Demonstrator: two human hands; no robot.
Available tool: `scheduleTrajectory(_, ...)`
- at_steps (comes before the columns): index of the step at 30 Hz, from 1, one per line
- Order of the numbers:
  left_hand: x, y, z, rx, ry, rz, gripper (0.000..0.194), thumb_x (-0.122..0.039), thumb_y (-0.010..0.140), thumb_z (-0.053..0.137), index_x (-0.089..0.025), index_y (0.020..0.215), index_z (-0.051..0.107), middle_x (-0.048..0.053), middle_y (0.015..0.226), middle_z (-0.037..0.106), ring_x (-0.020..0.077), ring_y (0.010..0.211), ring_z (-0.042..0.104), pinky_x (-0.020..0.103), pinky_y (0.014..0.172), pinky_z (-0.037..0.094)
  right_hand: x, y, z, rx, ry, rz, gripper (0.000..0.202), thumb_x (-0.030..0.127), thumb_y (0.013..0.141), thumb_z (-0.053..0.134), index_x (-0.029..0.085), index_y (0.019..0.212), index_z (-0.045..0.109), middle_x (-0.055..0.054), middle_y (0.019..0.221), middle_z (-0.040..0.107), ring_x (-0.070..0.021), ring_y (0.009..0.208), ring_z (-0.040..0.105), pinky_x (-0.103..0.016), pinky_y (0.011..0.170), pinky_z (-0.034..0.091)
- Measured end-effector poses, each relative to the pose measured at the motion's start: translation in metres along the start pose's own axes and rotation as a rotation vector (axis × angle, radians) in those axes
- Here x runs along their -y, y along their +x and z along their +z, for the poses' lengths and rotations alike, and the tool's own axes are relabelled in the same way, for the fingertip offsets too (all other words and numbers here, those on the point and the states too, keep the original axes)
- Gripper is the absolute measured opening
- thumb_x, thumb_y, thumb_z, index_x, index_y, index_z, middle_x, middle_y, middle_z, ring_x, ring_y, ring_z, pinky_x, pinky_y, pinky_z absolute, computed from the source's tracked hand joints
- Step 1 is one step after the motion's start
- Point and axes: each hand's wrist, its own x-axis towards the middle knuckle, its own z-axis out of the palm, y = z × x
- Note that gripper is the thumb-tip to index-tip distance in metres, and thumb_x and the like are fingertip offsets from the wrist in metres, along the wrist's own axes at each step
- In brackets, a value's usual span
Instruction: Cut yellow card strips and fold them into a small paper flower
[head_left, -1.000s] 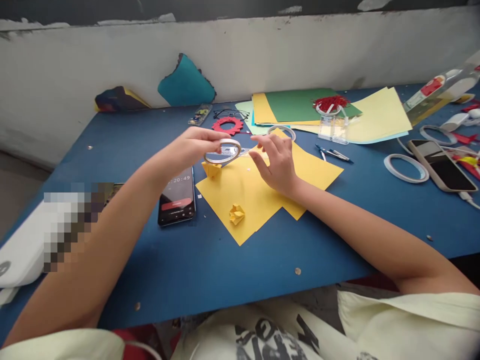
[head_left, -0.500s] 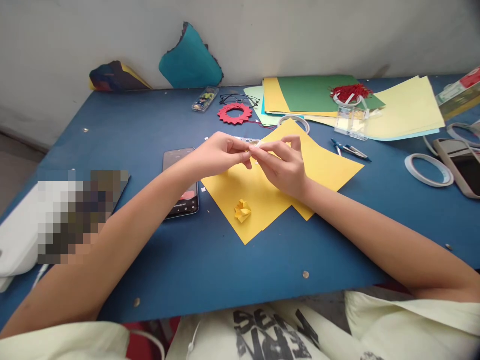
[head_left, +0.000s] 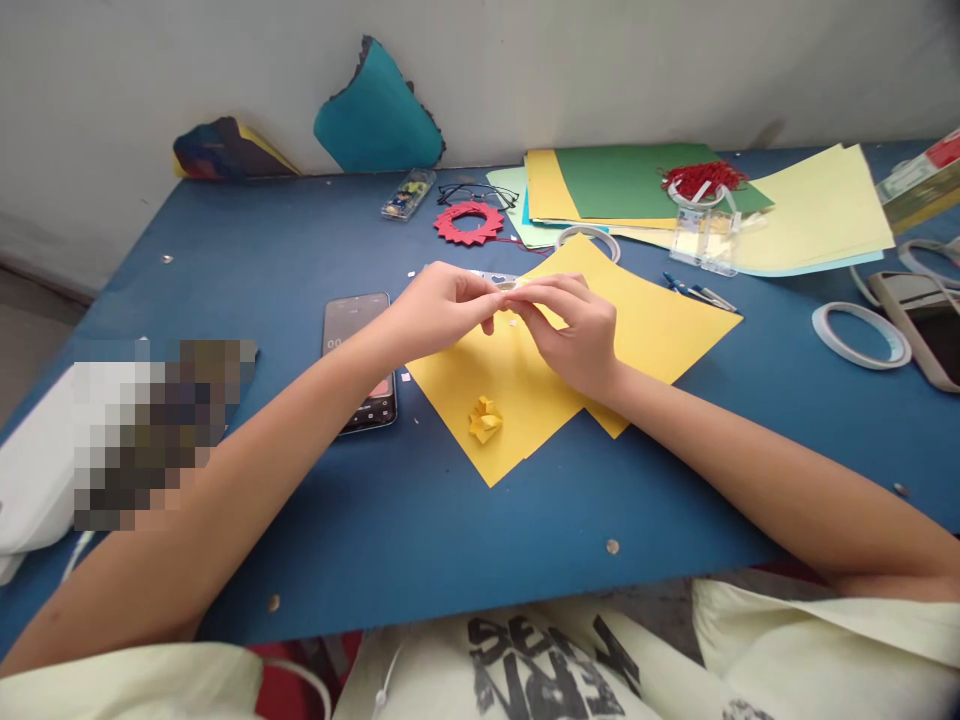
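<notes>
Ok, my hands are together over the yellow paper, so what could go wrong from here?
The small folded piece lies below your hands, so lowering them might crush it. Your left arm crosses over the phone and could nudge it. The yellow sheet looks unweighted and might slip.

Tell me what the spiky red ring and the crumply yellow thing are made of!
The spiky red ring looks like matt paper or thin card, with flat, crisp points. The crumply yellow thing looks like matt paper: it's creased and matches the yellow sheet under it.
</notes>
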Motion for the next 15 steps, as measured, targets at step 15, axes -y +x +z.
scheduleTrajectory(15,-0.017,-0.005,0.007,-0.267,-0.034,0.023,0.026,-0.026,0.077,0.051,-0.017,0.053,0.055,-0.003,0.048,0.036,0.0076,0.047,0.031,0.023,0.045,0.027,0.003,-0.002,-0.003,0.071,-0.001,-0.079,0.017,0.02,0.094,0.032,0.025,0.09,0.048,-0.005,0.089,0.057,-0.0202,0.086,0.056,-0.037,0.076,0.045)
